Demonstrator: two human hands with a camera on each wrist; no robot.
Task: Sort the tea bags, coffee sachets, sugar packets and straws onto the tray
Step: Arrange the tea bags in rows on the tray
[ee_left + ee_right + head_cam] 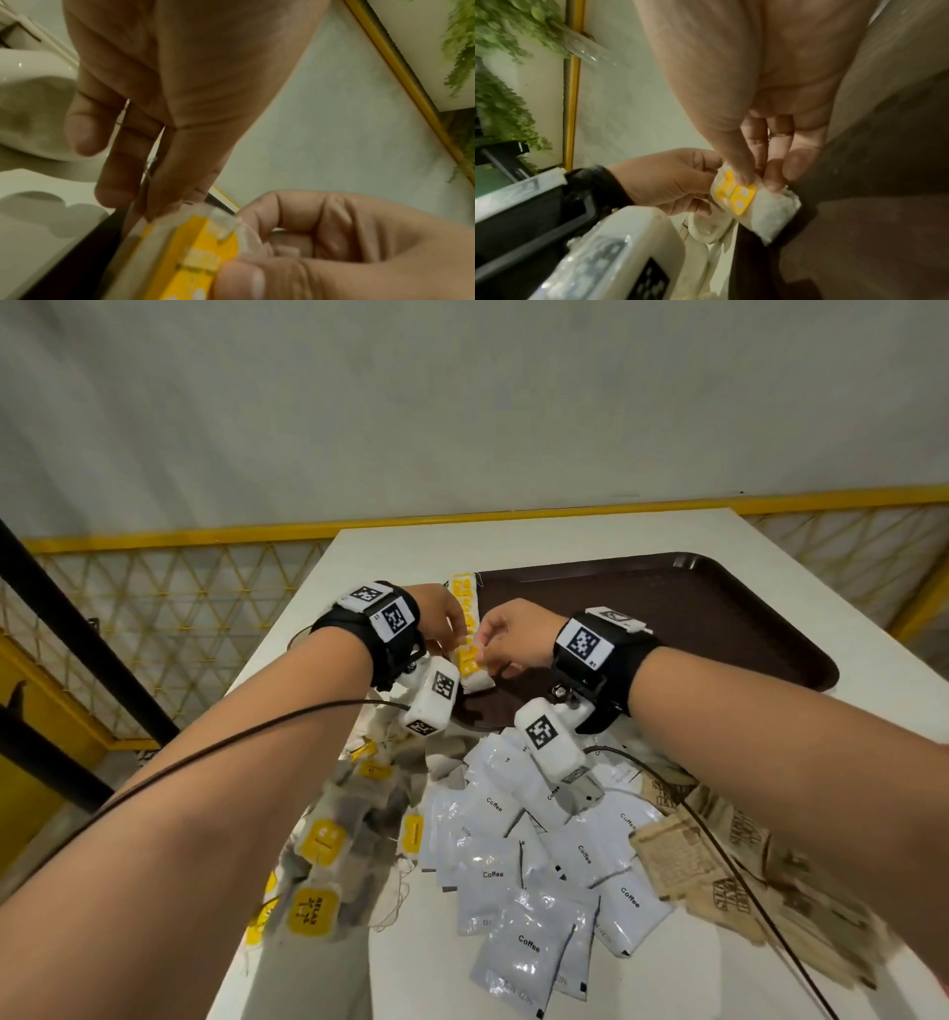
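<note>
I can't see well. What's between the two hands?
A tea bag with a yellow tag; the left hand and right hand both pinch it. Clearest in the right wrist view.

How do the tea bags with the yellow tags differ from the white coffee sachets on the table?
The tea bags are soft, see-through pouches with yellow tags and loose strings; the coffee sachets are glossy white packets printed "Coffee". The tea bags lie in a tangled heap at the left; the coffee sachets overlap flat in the middle. A few tea bags lie along the tray edge, both hands pinching one; no coffee sachet shows there. Both piles lie on the white table.
</note>
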